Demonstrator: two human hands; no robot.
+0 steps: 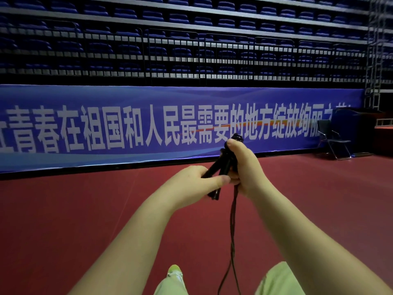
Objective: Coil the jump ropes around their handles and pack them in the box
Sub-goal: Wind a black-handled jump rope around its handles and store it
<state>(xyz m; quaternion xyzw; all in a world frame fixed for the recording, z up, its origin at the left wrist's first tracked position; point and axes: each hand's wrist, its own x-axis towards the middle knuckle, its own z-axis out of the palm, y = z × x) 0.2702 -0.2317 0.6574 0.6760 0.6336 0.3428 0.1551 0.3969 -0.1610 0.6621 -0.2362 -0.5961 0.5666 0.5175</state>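
Two black jump rope handles [225, 165] are held together in front of me, forming a narrow V. My right hand [244, 167] grips the upright handle, whose top end pokes out above the thumb. My left hand [197, 179] pinches the slanted handle, whose lower end sticks out below the fingers. The thin black rope [232, 231] hangs down from under my right hand between my arms and runs off the bottom edge. No box is in view.
Red sports floor [85, 209] spreads all around. A long blue banner [127, 128] lines the far wall under rows of blue seats. A black folding chair [331, 139] stands far right. My light green trouser legs and a shoe [174, 271] show at the bottom.
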